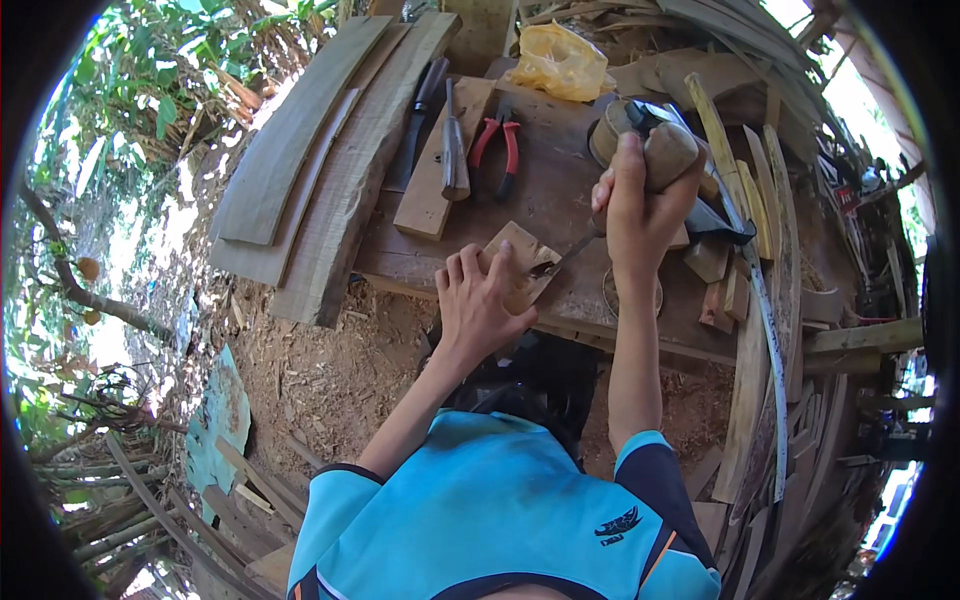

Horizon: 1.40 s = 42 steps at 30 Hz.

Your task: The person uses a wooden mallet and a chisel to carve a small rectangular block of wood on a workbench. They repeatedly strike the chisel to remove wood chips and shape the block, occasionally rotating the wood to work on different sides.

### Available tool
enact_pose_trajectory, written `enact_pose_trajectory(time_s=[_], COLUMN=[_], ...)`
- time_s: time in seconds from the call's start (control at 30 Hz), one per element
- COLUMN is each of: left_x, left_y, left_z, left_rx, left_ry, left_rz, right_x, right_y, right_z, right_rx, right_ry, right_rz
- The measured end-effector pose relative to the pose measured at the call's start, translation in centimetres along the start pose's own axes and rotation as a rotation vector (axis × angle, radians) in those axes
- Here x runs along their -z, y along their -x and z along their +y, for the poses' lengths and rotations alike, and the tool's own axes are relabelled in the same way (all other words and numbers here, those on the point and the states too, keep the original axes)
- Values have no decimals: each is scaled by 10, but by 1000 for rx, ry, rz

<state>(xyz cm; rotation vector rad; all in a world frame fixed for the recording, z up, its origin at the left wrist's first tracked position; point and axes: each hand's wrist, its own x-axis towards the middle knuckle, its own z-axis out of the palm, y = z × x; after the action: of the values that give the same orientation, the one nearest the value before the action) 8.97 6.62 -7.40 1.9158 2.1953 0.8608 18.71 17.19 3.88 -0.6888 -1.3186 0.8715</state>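
My left hand [478, 305] grips a small wooden block [522, 243] near the front edge of the wooden bench [405, 262]. A dark, splintered notch shows in the block's right side. My right hand [645, 205] is closed around a thin-bladed hand tool [575, 249], its blade slanting down to that notch. The tool's handle is mostly hidden by my fingers. A rounded wooden piece [670, 157] shows at the top of my right hand; I cannot tell whether it is held. Beyond my left hand lie red-handled pliers [478, 147] and a wooden-handled chisel [454, 168].
The chisel rests on a wood offcut [425, 212], beside a dark-handled knife [431, 85]. Long planks [345, 190] lean at the left end. A yellow plastic bag [562, 65] sits at the back. Wood strips [775, 200] crowd the right side. Shavings cover the ground [330, 370].
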Motion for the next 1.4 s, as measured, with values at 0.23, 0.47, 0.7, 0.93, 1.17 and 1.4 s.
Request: enact_pose_trajectory(time_s=[0.23, 0.47, 0.7, 0.93, 1.17, 1.4], left_x=[-7, 17, -12, -3, -7, -14], left_y=[-2, 2, 9, 5, -2, -4], left_z=[-6, 16, 6, 15, 10, -3], left_rx=[-73, -99, -19, -53, -50, -5], left_ry=[112, 192, 139, 53, 102, 90], left_rz=[93, 188, 78, 91, 86, 136], right_x=[1, -4, -1, 34, 28, 33], right_y=[1, 15, 23, 44, 40, 53], right_z=[10, -40, 18, 11, -5, 9], right_rx=[104, 305, 169, 244, 138, 214], right_ry=[91, 211, 320, 40, -41, -235], right_rz=[-55, 0, 33, 168, 175, 163])
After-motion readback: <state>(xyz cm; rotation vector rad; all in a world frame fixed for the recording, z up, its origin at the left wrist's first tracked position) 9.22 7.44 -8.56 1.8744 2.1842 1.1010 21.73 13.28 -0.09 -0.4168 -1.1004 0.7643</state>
